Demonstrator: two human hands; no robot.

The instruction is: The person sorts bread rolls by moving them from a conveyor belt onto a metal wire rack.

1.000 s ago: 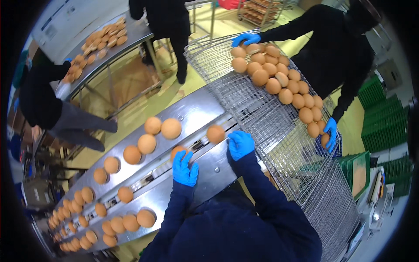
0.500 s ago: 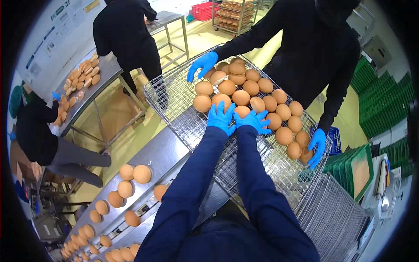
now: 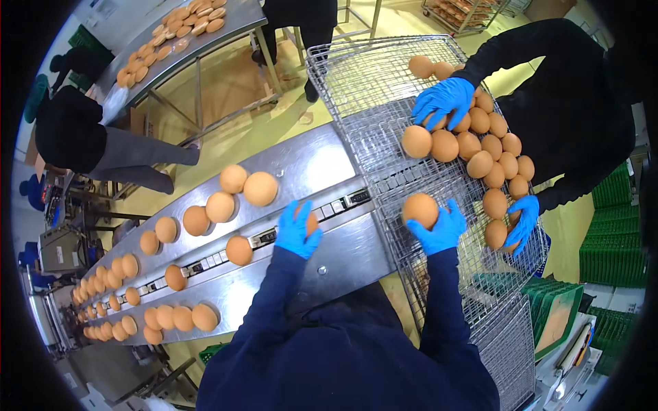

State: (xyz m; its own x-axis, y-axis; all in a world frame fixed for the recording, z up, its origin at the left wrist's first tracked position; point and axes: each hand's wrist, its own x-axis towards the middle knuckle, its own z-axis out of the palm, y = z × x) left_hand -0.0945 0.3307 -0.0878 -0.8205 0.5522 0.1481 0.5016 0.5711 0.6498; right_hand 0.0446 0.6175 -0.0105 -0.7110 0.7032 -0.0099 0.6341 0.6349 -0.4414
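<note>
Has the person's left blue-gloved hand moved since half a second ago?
Yes: the left blue-gloved hand has moved left, off the silver wire rack to over the long steel conveyor.

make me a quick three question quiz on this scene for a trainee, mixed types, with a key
1. True or false: the person's right hand is beside a bun over the wire rack.
2. Which thing is at the person's left hand, over the metal conveyor?
A) a green crate
B) a second bun
C) a knife
3. Fill in the blank: the co-worker at the far side of the rack wears gloves coloured ____.

Key: 1 true; 2 B; 3 blue.
</note>
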